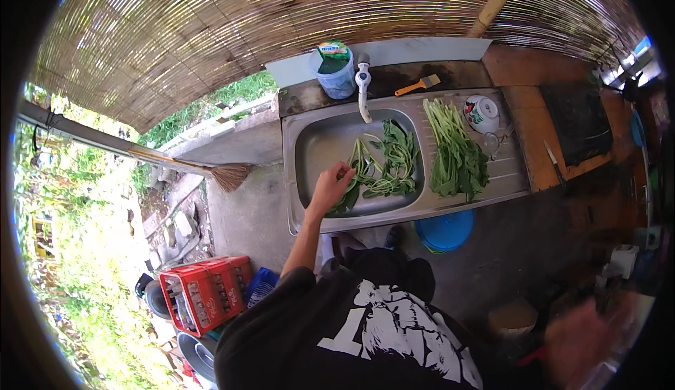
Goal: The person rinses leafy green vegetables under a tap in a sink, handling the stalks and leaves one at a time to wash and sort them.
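My left hand (333,183) reaches over the left part of a stainless steel sink (316,145), its fingers closed on the edge of some leafy greens. More leafy greens with long stems (393,153) lie loosely in the basin, to the right of the hand. On the ribbed drainboard lies a bunch of leafy greens (456,153), stems towards the wall. Beside this bunch are an upturned patterned bowl (481,114) and a clear glass (491,145). The white tap (363,81) points down over the basin. My right hand is not clearly seen; a reddish shape at the lower right is too blurred to name.
Behind the sink stand a plastic tub (336,79) with a green packet and a brush with an orange handle (417,85). A knife (552,161) lies on the wooden counter at right. Below are a blue bucket (445,229), a red bottle crate (208,292) and a broom (229,175).
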{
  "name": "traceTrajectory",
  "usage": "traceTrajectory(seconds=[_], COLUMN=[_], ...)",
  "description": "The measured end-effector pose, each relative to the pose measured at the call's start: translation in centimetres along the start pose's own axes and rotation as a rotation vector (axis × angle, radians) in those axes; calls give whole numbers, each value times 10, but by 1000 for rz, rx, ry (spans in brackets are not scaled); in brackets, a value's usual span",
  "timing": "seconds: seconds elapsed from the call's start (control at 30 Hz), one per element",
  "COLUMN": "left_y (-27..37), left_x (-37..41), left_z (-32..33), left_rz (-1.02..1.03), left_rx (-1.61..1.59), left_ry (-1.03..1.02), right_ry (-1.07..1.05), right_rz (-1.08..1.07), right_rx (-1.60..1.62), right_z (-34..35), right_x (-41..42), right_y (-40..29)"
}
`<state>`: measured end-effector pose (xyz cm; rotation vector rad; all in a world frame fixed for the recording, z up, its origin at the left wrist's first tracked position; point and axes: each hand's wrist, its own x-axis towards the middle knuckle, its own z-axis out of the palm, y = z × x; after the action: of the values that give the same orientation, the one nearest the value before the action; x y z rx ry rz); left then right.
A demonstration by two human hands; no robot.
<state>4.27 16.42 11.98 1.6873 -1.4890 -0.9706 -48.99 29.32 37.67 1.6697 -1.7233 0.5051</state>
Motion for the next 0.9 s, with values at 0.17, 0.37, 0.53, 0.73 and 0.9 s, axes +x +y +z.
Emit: traceTrajectory(seconds=[0.17,0.37,0.53,0.73,0.9], left_y=[-3,-21,-45,-57,-59], left_x=[5,14,74,133,144], left_z=[23,36,53,63,68], left_rz=[23,-67,-81,-204,-162], left_rx=[-35,-88,-260,-406,-555], left_ry=[164,161,88,22,-27], right_ry=[-474,-370,-584,-559,-482], right_rz=[74,200,185,366,20], right_rx=[182,685,1180,1436,1236], right_z=[128,193,283,311,259], right_x=[-151,-108,-39,33,129], right_y=[-10,-181,-347,-434,-436])
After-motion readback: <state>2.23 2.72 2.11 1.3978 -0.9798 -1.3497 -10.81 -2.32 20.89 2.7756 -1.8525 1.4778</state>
